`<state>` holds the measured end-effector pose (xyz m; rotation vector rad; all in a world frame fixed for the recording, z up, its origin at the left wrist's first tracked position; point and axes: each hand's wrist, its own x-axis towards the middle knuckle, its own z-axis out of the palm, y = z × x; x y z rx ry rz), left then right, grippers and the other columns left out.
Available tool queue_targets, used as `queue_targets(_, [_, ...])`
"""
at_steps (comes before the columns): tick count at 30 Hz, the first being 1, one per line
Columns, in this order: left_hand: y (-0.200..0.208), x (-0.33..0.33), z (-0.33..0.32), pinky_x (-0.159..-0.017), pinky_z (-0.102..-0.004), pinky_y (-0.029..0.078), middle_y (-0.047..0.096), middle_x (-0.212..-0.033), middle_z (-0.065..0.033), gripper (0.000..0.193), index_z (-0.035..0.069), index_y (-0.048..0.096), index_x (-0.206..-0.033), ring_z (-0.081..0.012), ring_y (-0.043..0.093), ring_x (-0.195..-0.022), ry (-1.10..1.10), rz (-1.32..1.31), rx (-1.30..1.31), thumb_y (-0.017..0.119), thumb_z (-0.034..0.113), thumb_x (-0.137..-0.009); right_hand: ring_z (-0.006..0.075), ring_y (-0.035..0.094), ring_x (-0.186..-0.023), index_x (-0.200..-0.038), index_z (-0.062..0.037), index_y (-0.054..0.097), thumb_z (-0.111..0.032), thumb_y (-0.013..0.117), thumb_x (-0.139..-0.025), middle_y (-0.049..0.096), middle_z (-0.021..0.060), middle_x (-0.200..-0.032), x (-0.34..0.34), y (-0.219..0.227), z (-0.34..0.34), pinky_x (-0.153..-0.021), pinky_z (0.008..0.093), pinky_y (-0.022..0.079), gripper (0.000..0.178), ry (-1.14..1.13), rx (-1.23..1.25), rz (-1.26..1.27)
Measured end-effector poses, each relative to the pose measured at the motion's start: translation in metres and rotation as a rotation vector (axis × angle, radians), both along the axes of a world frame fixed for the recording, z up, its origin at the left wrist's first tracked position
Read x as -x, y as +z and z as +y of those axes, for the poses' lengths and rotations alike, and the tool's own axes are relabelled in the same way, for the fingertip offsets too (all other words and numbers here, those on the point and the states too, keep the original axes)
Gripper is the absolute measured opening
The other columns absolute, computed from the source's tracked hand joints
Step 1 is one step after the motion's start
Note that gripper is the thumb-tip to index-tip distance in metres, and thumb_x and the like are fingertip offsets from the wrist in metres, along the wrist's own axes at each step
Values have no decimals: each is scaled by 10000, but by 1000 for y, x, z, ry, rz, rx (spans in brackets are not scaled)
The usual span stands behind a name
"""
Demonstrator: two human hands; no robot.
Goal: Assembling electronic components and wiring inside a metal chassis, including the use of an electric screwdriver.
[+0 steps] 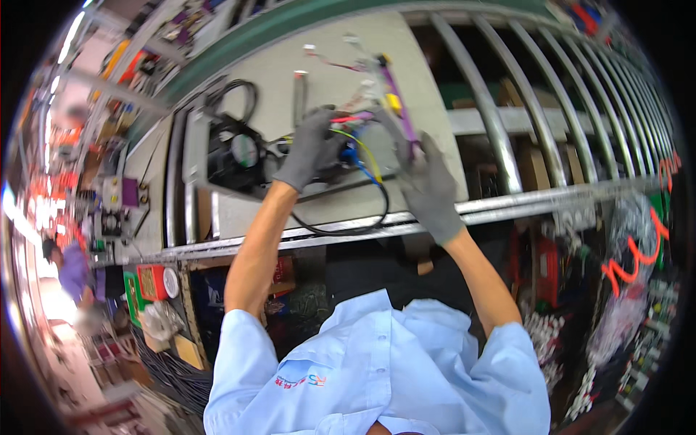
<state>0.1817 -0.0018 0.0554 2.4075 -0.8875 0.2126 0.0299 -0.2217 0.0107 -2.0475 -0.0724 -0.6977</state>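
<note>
My left hand [312, 148], in a grey glove, is closed round a cluster of wires [354, 118] over the pale board [348, 69]. Red, blue and yellow-green wires come out beside its fingers. A black cable [384, 210] loops from them past the board's near edge. My gloved right hand [429, 185] is blurred, its fingers around the lower end of a long purple strip with yellow parts [403, 114]; its grip is unclear. Left of my left hand stands a metal-sided unit with a black fan [239, 152].
Metal rollers [478, 101] run off to the right of the board. Thin leads with white connectors [312, 49] lie at its far side. Red and green bins [151, 281] stand at lower left, near another person [72, 272]. A bag of clear plastic [629, 225] hangs at right.
</note>
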Motion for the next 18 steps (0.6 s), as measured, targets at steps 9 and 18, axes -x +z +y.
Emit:
queue_targets(9, [3, 150, 139, -827, -311, 535, 729, -1038, -119, 192, -7, 698, -1109, -198, 699, -928, 478, -112, 515, 648, 65, -938, 351, 648, -1048, -1241, 25, 588, -106, 716, -808, 661, 201, -1148, 66, 53, 82, -898, 427, 532, 470, 521, 276, -172])
queue_targets(18, [-56, 78, 468, -951, -507, 490, 658, -1112, -257, 393, -9, 630, -1146, -441, 616, -1065, 1191, -198, -308, 640, 286, -886, 376, 566, -1166, -1163, -22, 600, -239, 683, -866, 598, 188, -1227, -42, 11, 304, -1008, 464, 442, 377, 1040, 422, -144])
